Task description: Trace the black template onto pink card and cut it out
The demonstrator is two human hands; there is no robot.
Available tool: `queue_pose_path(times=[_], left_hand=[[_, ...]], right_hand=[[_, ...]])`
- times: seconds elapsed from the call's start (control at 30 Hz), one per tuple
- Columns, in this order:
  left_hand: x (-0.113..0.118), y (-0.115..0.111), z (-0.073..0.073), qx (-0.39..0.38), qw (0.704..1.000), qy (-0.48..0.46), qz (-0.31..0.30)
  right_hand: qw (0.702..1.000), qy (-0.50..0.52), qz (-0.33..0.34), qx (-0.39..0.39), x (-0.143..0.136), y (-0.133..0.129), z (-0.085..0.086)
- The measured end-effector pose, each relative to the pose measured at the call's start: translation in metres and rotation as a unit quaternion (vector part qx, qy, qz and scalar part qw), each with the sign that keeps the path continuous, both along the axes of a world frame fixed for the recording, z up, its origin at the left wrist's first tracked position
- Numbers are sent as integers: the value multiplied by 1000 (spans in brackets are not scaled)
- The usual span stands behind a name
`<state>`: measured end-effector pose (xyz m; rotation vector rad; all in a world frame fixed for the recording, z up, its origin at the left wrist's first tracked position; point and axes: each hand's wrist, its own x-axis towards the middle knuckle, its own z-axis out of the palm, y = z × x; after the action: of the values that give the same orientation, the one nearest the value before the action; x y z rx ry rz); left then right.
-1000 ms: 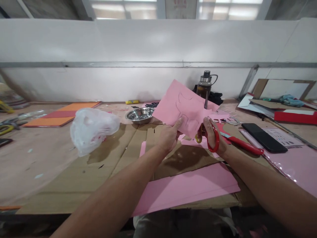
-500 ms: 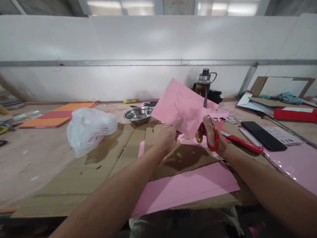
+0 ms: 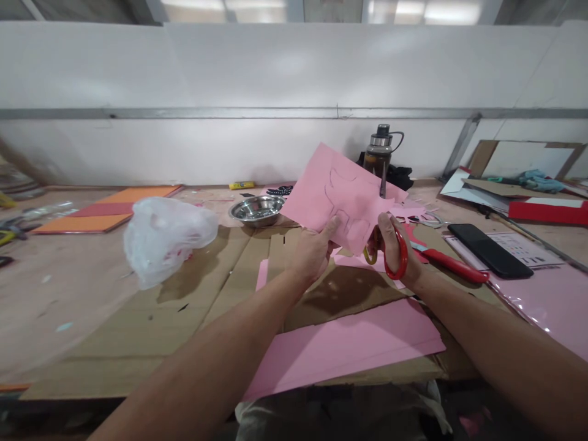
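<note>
A sheet of pink paper (image 3: pixel 316 187) with a curved outline drawn on it is pinched at its lower edge by my left hand (image 3: pixel 316 248), thumb on top. My right hand (image 3: pixel 391 242) grips a pair of scissors (image 3: pixel 399 260) with red and yellow handles. The blades point up and away, at the right part of the paper, where the edge is cut. Below both hands lies a cardboard sheet (image 3: pixel 184 343) with more pink paper (image 3: pixel 353 349) near its front edge.
A white plastic bag (image 3: pixel 168 239) and a metal bowl (image 3: pixel 257 210) stand to the left. A bottle (image 3: pixel 379 150) is at the back. On the right lie a red-handled knife (image 3: pixel 454 266), a black phone (image 3: pixel 489 250) and a red box (image 3: pixel 546 211). Orange folders (image 3: pixel 110 211) lie far left.
The hands, paper and scissors stay in almost the same place. The scissor blades look slightly shifted at the paper's edge, and the whole view has moved a little.
</note>
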<state>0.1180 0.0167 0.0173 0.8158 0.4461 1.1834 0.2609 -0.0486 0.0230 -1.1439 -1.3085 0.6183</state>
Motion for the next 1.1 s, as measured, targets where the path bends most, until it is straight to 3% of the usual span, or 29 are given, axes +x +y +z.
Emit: queue_pose_path(times=[1.1], left_hand=[[1,3,-2,5,1000,10,-10]], right_hand=[[1000,5,-9,-21,-5,-3,7]])
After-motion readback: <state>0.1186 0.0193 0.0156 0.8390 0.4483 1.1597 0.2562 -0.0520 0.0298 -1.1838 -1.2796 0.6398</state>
